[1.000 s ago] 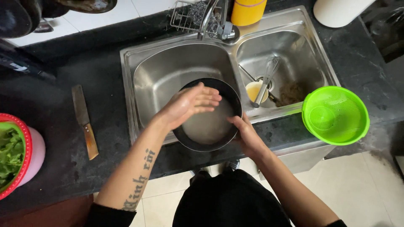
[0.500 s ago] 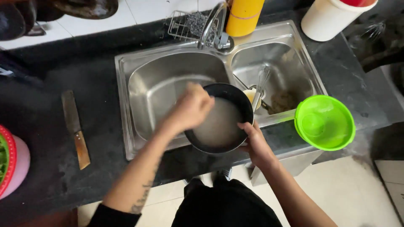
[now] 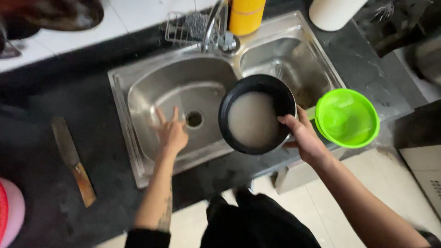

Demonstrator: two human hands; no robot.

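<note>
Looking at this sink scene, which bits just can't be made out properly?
All in the head view:
- Black pot, held at its rim by the right hand: cloudy water hides what lies on its bottom.
- Left hand, open over the left basin: motion-blurred fingers.
- Right basin: partly hidden behind the pot.
- Pink and red container: cut off by the left edge.
- Yellow bottle: cut off by the top edge.

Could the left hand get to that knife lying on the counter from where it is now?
Probably yes. The left hand is empty, fingers spread over the left sink basin, and the knife lies on the dark counter to that side with nothing between them but the sink rim.
</note>
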